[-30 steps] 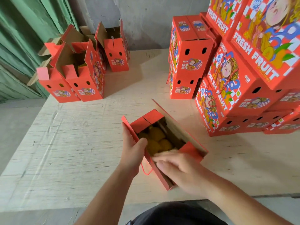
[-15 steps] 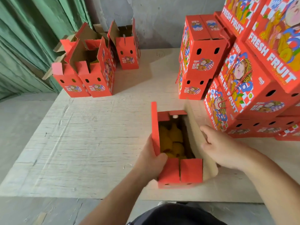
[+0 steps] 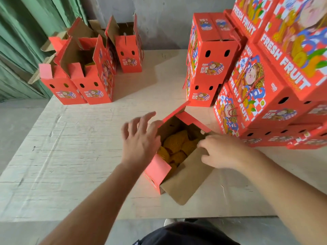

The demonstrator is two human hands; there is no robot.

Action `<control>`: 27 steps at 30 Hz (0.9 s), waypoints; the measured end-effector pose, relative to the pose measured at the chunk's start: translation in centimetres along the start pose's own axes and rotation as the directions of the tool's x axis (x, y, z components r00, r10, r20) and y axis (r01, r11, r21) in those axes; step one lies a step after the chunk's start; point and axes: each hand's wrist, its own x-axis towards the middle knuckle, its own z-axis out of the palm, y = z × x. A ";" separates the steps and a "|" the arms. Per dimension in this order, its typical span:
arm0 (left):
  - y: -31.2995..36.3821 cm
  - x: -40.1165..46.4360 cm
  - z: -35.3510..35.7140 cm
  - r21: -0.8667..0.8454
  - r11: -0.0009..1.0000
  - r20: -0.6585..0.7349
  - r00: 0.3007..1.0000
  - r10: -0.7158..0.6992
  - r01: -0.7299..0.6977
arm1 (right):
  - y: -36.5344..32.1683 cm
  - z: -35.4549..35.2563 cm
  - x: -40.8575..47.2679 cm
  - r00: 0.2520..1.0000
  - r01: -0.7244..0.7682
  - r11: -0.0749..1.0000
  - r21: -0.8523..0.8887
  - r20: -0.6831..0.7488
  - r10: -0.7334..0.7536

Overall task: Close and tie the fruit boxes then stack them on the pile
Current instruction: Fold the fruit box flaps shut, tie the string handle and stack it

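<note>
An open red fruit box stands near the table's front edge, its flaps spread. Yellow net-wrapped fruit shows inside. My left hand hovers at the box's left side with fingers spread, the thumb near the far-left flap. My right hand rests on the brown inner side of the long right flap, fingertips curled at its top edge. The pile of closed, tied boxes rises at the right.
Three open boxes stand at the table's back left, by a green curtain. The pale wooden table ends just in front of my body. A grey wall runs behind.
The box has turned clockwise on the table. My left hand has let go of the near-left corner and lifted, fingers spread. My right hand has come inward onto the right flap.
</note>
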 end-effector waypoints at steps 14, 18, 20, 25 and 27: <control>4.7 -5.8 2.0 -0.538 0.121 0.594 0.476 -0.648 0.835 | 1.5 -1.4 12.5 0.940 -0.333 0.913 0.237 0.014 0.340; -0.8 -6.7 2.0 -0.629 0.175 0.621 0.625 -0.474 0.757 | 5.3 -0.9 10.2 0.874 -0.484 0.638 0.598 0.366 0.320; -3.4 -6.3 2.4 -0.613 0.277 0.651 0.671 -0.354 0.740 | 6.7 0.6 8.2 0.892 -0.453 0.528 0.718 0.360 0.275; -5.6 -4.7 4.2 -0.334 0.729 0.695 0.678 -0.237 0.597 | 3.4 4.4 5.4 0.987 -0.073 0.422 0.904 0.006 0.159; -5.8 -4.5 4.4 -0.322 0.734 0.683 0.683 -0.257 0.598 | 3.3 7.0 5.2 0.994 0.103 0.744 0.660 -0.033 -0.108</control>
